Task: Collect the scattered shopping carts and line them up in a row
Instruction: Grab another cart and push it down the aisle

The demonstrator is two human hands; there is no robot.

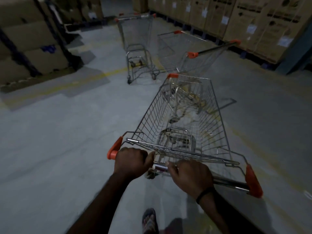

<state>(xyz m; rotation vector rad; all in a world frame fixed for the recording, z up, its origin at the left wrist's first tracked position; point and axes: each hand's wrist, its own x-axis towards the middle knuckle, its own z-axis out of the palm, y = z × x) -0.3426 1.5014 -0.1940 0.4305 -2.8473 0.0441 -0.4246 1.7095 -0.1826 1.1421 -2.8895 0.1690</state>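
Right, dim warehouse aisle. Grey concrete floor (59, 141) fills most of the frame, with a faded yellow line (84, 81) crossing it at centre left. Tall cardboard boxes (253, 19) with white labels are stacked along the upper right on dark pallets; more boxes on racking (25, 39) sit at upper left. The near cart (185, 115), a wire basket with orange corner caps, runs from lower centre up to mid-frame, with its handle bar (228, 182) at lower right of centre. The left hand (130, 162) has its fingers curled round the bar next to the left orange cap. The right hand (192, 177) is wrapped over the bar just beside it, a black wristband (205, 194) on that wrist. The second cart (194, 53) stands right of centre in the upper half, just past the near cart's front; contact cannot be told. The far cart (136, 39) stands upright at upper centre, close beside the second. One shoe (149, 220) is on the floor at bottom centre.
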